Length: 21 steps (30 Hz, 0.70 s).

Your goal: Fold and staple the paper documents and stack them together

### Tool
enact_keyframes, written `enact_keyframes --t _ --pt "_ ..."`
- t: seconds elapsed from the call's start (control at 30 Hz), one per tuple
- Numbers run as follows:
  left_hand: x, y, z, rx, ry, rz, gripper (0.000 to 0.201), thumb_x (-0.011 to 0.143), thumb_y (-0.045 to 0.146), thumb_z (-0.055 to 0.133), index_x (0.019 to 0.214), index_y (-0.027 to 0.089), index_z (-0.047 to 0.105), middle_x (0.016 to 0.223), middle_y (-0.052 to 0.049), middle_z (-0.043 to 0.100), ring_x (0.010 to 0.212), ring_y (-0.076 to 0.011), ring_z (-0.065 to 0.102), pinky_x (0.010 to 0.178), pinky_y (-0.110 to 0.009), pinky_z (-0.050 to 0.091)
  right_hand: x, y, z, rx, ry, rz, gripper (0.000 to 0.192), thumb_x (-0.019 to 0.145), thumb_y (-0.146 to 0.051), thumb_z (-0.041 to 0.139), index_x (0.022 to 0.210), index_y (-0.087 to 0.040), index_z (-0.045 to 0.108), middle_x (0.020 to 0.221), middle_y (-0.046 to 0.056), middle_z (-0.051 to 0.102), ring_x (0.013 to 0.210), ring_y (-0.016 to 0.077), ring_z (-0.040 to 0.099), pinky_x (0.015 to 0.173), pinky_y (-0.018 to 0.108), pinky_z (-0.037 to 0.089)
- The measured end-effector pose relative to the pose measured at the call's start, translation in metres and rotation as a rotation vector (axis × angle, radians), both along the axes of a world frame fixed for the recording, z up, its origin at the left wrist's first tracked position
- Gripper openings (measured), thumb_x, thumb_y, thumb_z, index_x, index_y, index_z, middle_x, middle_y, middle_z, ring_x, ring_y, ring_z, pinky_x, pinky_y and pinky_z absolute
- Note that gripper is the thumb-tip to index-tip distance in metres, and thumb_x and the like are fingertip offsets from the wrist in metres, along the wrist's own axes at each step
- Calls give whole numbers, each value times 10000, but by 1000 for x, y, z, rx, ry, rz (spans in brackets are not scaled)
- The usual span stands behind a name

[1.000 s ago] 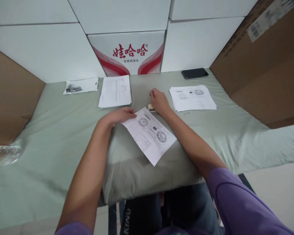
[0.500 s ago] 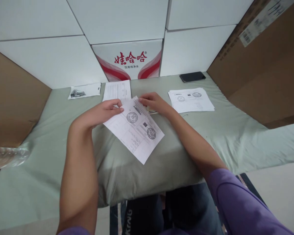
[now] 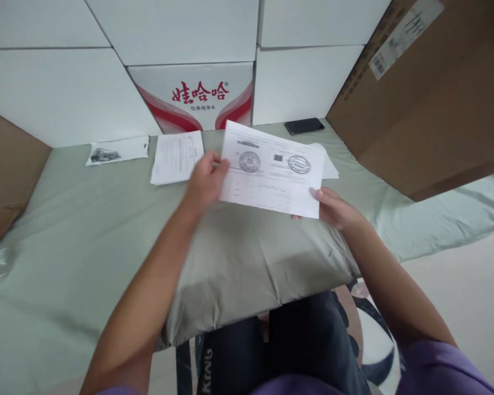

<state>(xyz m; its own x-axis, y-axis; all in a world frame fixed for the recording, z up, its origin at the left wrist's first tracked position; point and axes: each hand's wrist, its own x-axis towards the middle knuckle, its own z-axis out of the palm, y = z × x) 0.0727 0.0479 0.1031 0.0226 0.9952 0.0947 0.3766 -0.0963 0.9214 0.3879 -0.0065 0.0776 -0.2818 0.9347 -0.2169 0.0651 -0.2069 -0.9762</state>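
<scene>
I hold a printed sheet with two round stamps (image 3: 274, 170) up off the green-covered table (image 3: 86, 219), sideways in front of me. My left hand (image 3: 206, 181) pinches its left edge. My right hand (image 3: 333, 207) grips its lower right corner. Behind the sheet a stack of stamped papers (image 3: 328, 167) on the table is mostly hidden. A second stack of printed papers (image 3: 176, 156) lies just left of my left hand.
A small plastic bag with dark parts (image 3: 115, 151) lies at the back left. A black phone (image 3: 303, 125) rests at the back right. White boxes and a red-printed carton (image 3: 195, 96) line the back; brown cardboard (image 3: 428, 99) stands at the right.
The sheet lay on the table under my left hand; both hands took it, lifted it and turned it sideways toward the right. The view shifted right.
</scene>
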Motion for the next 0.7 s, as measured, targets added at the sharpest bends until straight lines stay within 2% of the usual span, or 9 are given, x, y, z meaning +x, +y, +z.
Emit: enact_keyframes --t 0.07,0.17,0.23,0.33,0.43,0.53,0.7 --pt "28 -8 -19 -19 17 8 232 957 424 518 854 231 440 722 1 545 684 -159 561 591 -266 401 6 -14 -9 -39 -39 -52 497 745 -666 730 883 -189 719 799 126 727 711 249 700 652 385 564" --pt "57 -23 -47 -21 -111 -14 240 980 452 487 880 241 428 770 -1 573 692 -154 567 597 -271 409 16 -20 -21 -42 -95 -208 402 744 -547 783 931 -199 713 847 118 733 681 230 692 617 370 547" --pt "66 -31 -63 -58 -202 -67 237 978 471 497 916 251 434 760 7 579 654 -145 570 579 -269 415 26 -15 -29 -7 -104 -319 382 733 -522 795 930 -214 685 820 96 718 642 219 668 575 362 519" --pt "70 -37 -78 -168 -301 -214 227 976 481 501 991 262 443 758 16 607 563 -127 558 510 -261 397 50 3 -34 101 -112 -455 305 779 -505 755 824 -234 621 631 37 609 513 175 546 497 332 409" --pt "69 -36 -86 -175 -319 -318 189 978 438 496 972 252 462 776 8 638 560 -114 554 504 -252 394 80 30 -28 169 -173 -567 297 841 -469 704 724 -239 557 561 5 499 450 124 410 473 310 298" --pt "69 -34 -88 -129 -276 -360 171 979 404 496 925 243 486 751 13 631 574 -108 538 554 -256 413 106 59 -19 138 -232 -632 268 857 -390 701 700 -237 546 613 17 513 460 103 390 471 309 257" --pt "68 -35 -87 -105 -229 -403 163 982 374 495 897 235 501 736 16 613 583 -112 526 601 -278 422 120 95 -13 82 -296 -653 238 858 -264 678 675 -226 530 582 11 496 439 81 354 450 295 183"
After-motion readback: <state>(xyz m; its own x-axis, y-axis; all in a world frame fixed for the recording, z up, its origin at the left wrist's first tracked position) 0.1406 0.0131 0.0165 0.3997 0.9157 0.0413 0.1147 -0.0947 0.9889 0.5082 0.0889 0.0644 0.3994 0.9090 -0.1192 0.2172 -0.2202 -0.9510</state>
